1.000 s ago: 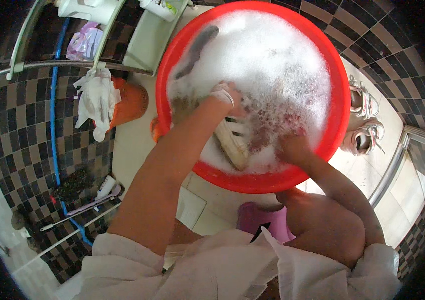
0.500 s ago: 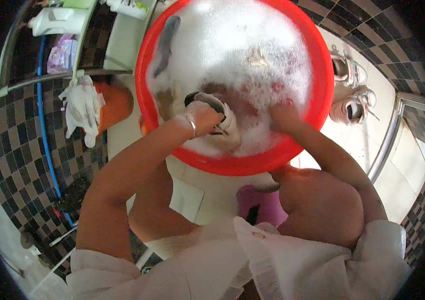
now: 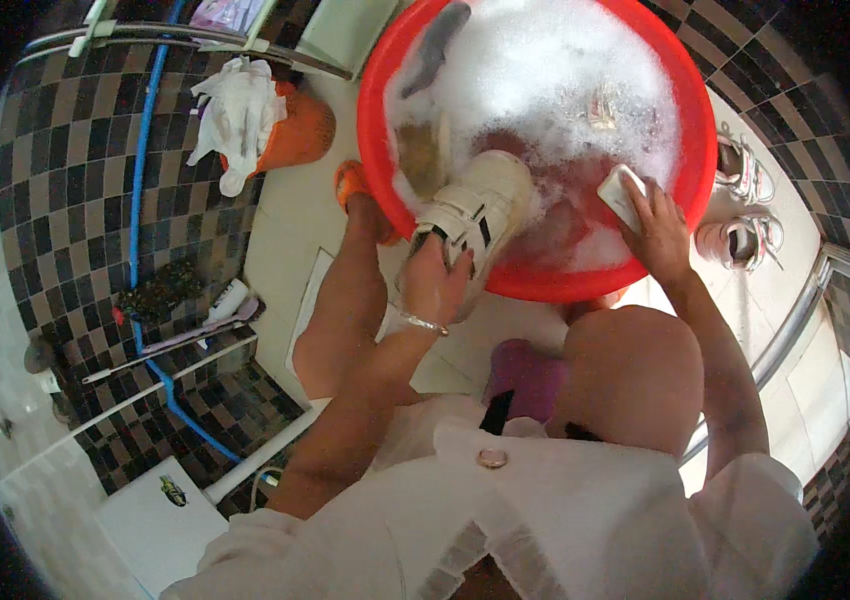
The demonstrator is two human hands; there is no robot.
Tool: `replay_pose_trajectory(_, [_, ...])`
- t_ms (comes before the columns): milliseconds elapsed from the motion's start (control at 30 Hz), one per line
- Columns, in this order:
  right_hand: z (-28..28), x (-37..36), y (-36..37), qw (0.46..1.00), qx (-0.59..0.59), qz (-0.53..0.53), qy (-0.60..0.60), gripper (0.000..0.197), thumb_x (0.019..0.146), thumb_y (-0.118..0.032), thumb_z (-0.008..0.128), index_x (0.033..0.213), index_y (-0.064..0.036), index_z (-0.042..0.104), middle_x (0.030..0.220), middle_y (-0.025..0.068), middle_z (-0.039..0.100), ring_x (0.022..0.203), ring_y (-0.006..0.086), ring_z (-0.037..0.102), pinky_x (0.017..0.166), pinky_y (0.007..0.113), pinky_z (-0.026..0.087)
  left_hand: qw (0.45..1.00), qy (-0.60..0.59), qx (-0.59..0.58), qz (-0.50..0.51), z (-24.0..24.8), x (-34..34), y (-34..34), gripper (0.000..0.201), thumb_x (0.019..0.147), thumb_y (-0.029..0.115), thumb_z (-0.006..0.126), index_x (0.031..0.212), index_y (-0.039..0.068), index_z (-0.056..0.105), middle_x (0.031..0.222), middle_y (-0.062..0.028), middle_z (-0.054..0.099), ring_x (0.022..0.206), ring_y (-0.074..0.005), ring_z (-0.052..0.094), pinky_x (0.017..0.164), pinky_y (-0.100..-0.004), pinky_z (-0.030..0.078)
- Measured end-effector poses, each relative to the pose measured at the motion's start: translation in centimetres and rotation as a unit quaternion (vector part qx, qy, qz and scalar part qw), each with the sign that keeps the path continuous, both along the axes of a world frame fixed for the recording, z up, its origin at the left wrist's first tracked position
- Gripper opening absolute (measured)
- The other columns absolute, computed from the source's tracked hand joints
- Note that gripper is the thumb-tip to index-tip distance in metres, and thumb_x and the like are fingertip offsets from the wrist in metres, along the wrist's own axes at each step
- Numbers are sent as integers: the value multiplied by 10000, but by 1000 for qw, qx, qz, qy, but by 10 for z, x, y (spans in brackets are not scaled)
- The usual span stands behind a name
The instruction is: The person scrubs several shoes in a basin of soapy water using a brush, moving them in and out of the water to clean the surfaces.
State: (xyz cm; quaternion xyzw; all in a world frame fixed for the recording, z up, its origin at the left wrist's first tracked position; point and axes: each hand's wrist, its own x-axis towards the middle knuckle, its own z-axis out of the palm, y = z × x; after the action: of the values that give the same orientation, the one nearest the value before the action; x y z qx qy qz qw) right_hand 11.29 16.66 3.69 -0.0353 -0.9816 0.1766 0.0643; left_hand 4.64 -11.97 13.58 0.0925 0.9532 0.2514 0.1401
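Observation:
My left hand [image 3: 440,277] grips a white sneaker [image 3: 493,195] with dark trim by its heel end. The sneaker is tilted over the near left rim of a red tub [image 3: 533,284], with its toe toward the suds. In my right hand [image 3: 661,232] is a white rounded block [image 3: 619,196], over the tub's right side; its underside is hidden, so I cannot tell whether it is a brush or a soap bar. White foam [image 3: 555,60] covers much of the water. A dark grey long piece [image 3: 436,48] leans at the far left inside the tub.
Two light shoes [image 3: 745,240] stand on the floor right of the tub. At the left are an orange bucket [image 3: 297,130] with white cloth [image 3: 238,115] over its edge, and a blue hose [image 3: 135,190] along the tiled wall. Below the tub stands a purple object [image 3: 527,378].
My left hand has lifted the sneaker out of the suds toward me. My right hand has come up out of the water with the white block showing. The view has shifted.

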Motion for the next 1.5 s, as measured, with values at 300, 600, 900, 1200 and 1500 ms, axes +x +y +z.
replay_pose_trajectory(300, [-4, 15, 9, 997, -57, -41, 28, 650, 651, -186, 656, 1246, -229, 397, 1125, 115, 449, 952, 294, 489, 775, 395, 437, 990, -125, 68, -16, -32, -10, -5, 265, 725, 77, 483, 965, -23, 530, 1007, -233, 548, 932, -366, 531, 791, -393, 435])
replay_pose_trajectory(600, [-6, 13, 2, 997, -43, -46, 55, 631, 637, -188, 664, 1220, -197, 423, 1075, 114, 482, 899, 292, 519, 751, 393, 448, 942, -208, -167, -202, -71, -30, 14, 286, 754, 106, 466, 989, -39, 538, 1021, -247, 543, 961, -384, 521, 818, -421, 422])
replay_pose_trajectory(900, [-22, 15, 11, 995, -57, -44, 63, 640, 629, -215, 677, 1218, -176, 429, 1085, 127, 488, 912, 315, 526, 761, 406, 444, 854, -266, -286, -343, -96, -74, 60, 349, 751, 194, 469, 1027, 2, 563, 1056, -216, 532, 971, -337, 519, 843, -391, 411])
replay_pose_trajectory(1200, [-13, 9, 2, 996, -54, -49, 44, 596, 632, -221, 668, 1184, -160, 452, 1059, 108, 502, 921, 291, 522, 749, 389, 446, 748, -270, -380, -473, -117, -101, 53, 370, 739, 251, 478, 966, -19, 593, 979, -189, 599, 862, -298, 587, 743, -370, 456])
replay_pose_trajectory(1500, [-25, 14, 14, 996, -41, -49, 58, 568, 661, -247, 667, 1181, -171, 452, 1039, 126, 502, 850, 305, 533, 721, 399, 446, 681, -332, -393, -521, -89, -113, 79, 366, 738, 243, 500, 965, -28, 594, 986, -187, 600, 861, -275, 591, 737, -359, 458])
